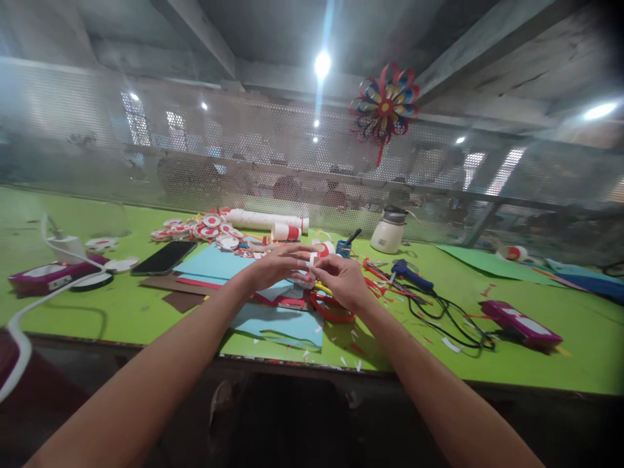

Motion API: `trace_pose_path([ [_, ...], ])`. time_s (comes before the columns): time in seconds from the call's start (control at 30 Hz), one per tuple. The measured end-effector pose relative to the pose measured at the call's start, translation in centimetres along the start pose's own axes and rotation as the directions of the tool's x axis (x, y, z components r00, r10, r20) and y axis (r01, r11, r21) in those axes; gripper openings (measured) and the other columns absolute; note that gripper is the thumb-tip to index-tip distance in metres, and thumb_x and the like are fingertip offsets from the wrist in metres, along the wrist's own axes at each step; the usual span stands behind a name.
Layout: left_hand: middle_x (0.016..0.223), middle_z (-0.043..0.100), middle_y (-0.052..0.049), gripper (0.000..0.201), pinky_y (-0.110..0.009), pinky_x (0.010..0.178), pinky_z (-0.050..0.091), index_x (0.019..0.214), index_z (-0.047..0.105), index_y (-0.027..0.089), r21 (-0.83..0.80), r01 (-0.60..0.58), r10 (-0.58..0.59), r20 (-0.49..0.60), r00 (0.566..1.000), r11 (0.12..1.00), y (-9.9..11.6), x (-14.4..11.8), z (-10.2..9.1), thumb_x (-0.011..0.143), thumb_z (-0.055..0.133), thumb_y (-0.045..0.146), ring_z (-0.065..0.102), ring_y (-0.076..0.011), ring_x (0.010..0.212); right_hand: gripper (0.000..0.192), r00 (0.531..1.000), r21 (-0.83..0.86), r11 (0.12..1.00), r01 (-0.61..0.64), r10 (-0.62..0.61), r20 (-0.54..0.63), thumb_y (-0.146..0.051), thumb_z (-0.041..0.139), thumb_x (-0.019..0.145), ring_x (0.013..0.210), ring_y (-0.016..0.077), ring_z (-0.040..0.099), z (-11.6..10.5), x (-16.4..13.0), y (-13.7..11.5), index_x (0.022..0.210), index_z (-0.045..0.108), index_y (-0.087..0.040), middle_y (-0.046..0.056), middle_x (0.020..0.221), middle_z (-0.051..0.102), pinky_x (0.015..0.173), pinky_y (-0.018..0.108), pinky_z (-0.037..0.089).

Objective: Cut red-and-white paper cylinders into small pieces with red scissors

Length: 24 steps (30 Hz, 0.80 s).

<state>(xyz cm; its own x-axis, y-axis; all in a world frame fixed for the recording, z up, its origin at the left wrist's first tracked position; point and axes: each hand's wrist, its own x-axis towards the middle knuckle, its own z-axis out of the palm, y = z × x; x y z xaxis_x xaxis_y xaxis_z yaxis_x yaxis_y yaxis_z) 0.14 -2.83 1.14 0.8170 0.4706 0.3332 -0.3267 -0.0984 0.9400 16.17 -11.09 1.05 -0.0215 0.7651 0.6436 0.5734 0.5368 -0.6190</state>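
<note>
A green table is stretching across the view, backed by a perforated metal screen on which a red, blue and yellow paper pinwheel is hanging. Sheets of light blue paper are lying on the table in front of the person, partly overlapping brown and red sheets. A black phone is lying just left of the sheets, and a blue glue gun with black cable is resting to the right. Both forearms are reaching forward, and the hands are meeting over the blue paper. The left hand and the right hand are pinching together on a small white paper strip held between their fingertips, just above the sheets. A red ring is lying just below the right hand.
</note>
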Motion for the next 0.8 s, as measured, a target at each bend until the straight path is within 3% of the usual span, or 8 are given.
trace_pose_path([
  [0.13, 0.102, 0.061, -0.014, 0.04, -0.04, 0.079, 0.048, 0.115, 0.056, 0.02, 0.028, 0.036, -0.037, 0.013, 0.999, 0.999, -0.3, 0.0, -0.3, 0.076, 0.06, 0.022, 0.06, -0.023, 0.092, 0.01, 0.996, -0.075, 0.995, 0.063, -0.058, 0.068, -0.022, 0.059, 0.075, 0.058, 0.0123, 0.053, 0.0, -0.1, 0.2, 0.067, 0.064, -0.017, 0.001, 0.066, 0.062, 0.056, 0.024, 0.042],
  [0.3, 0.105, 0.061, -0.013, 0.043, -0.042, 0.084, 0.046, 0.111, 0.059, 0.019, -0.001, -0.018, 0.017, -0.135, 0.991, 1.0, -0.6, 0.2, -0.7, 0.069, 0.068, 0.017, 0.06, -0.022, 0.092, 0.017, 0.999, 0.044, 0.999, 0.013, -0.015, 0.046, -0.028, 0.062, 0.073, 0.059, 0.0127, 0.055, -0.1, 0.1, 0.1, 0.086, 0.065, -0.017, 0.002, 0.072, 0.063, 0.057, 0.025, 0.046],
  [0.37, 0.107, 0.061, -0.012, 0.045, -0.044, 0.086, 0.045, 0.111, 0.058, 0.018, -0.071, -0.09, 0.076, -0.185, 0.98, 0.993, -0.2, 0.1, -0.8, 0.068, 0.069, 0.015, 0.06, -0.0223, 0.093, 0.026, 0.999, 0.141, 0.989, -0.052, 0.053, -0.002, -0.031, 0.064, 0.072, 0.063, 0.013, 0.056, -0.4, 0.3, 0.1, 0.094, 0.064, -0.017, 0.002, 0.073, 0.063, 0.059, 0.025, 0.046],
  [0.47, 0.109, 0.06, -0.011, 0.045, -0.045, 0.089, 0.044, 0.11, 0.06, 0.018, -0.138, -0.184, 0.148, -0.236, 0.96, 0.973, 0.6, -0.1, -0.8, 0.066, 0.069, 0.012, 0.06, -0.0222, 0.094, 0.028, 0.967, 0.328, 0.916, -0.232, 0.253, -0.024, -0.038, 0.064, 0.072, 0.06, 0.0121, 0.055, -0.6, 0.7, 0.6, 0.09, 0.063, -0.017, 0.001, 0.07, 0.062, 0.054, 0.024, 0.044],
  [0.63, 0.115, 0.059, -0.01, 0.044, -0.042, 0.093, 0.041, 0.107, 0.062, 0.017, -0.17, -0.223, 0.178, -0.245, 0.953, 0.96, 1.1, -0.4, -0.4, 0.064, 0.069, 0.011, 0.057, -0.0225, 0.1, 0.04, 0.917, 0.439, 0.806, -0.397, 0.371, 0.147, -0.051, 0.058, 0.073, 0.049, 0.0102, 0.053, -0.4, 0.7, 0.8, 0.075, 0.064, -0.012, 0.002, 0.058, 0.059, 0.045, 0.023, 0.042],
  [0.73, 0.114, 0.06, -0.01, 0.046, -0.038, 0.093, 0.04, 0.107, 0.062, 0.017, -0.14, -0.199, 0.163, -0.235, 0.958, 0.97, 1.0, -0.5, -0.2, 0.062, 0.07, 0.009, 0.056, -0.0224, 0.102, 0.043, 0.875, 0.544, 0.685, -0.485, 0.37, 0.313, -0.053, 0.057, 0.075, 0.047, 0.0087, 0.052, -0.1, 0.4, 0.2, 0.075, 0.065, -0.011, 0.002, 0.057, 0.059, 0.045, 0.022, 0.042],
  [0.8, 0.113, 0.06, -0.011, 0.046, -0.036, 0.091, 0.04, 0.107, 0.062, 0.017, -0.111, -0.179, 0.152, -0.215, 0.965, 0.978, 0.9, -0.5, -0.1, 0.062, 0.07, 0.009, 0.056, -0.022, 0.102, 0.039, 0.867, 0.607, 0.619, -0.498, 0.34, 0.364, -0.05, 0.059, 0.074, 0.048, 0.0083, 0.052, 0.1, 0.3, 0.0, 0.077, 0.066, -0.011, 0.002, 0.059, 0.06, 0.046, 0.021, 0.042],
])
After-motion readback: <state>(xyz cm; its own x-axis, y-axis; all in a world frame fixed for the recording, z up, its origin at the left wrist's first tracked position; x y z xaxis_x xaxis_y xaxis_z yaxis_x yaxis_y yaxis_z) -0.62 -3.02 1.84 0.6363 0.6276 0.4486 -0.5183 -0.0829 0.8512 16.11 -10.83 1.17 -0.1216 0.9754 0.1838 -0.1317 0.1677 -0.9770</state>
